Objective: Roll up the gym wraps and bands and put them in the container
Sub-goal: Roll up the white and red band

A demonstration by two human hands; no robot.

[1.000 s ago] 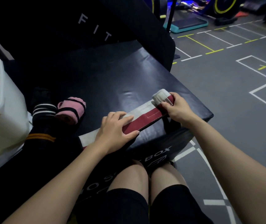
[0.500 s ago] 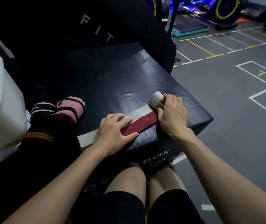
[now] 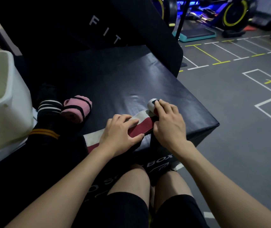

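Observation:
A red and white wrap lies flat along the near edge of a black padded box. Its far end is wound into a small roll. My right hand covers that roll, fingers curled over it. My left hand presses flat on the unrolled strip, fingers spread. A rolled pink wrap with black stripes and a rolled black wrap with white stripes sit at the box's left. A white container stands further left.
A dark band with orange stripes lies in front of the container. A black padded panel lettered FIT leans behind the box. My bare knees are under the box's near side. Grey gym floor with painted lines spreads to the right.
My right hand has rolled the wrap's end toward my left hand, so the roll is thicker and the flat strip between my hands is shorter. My left hand stays pressing the strip.

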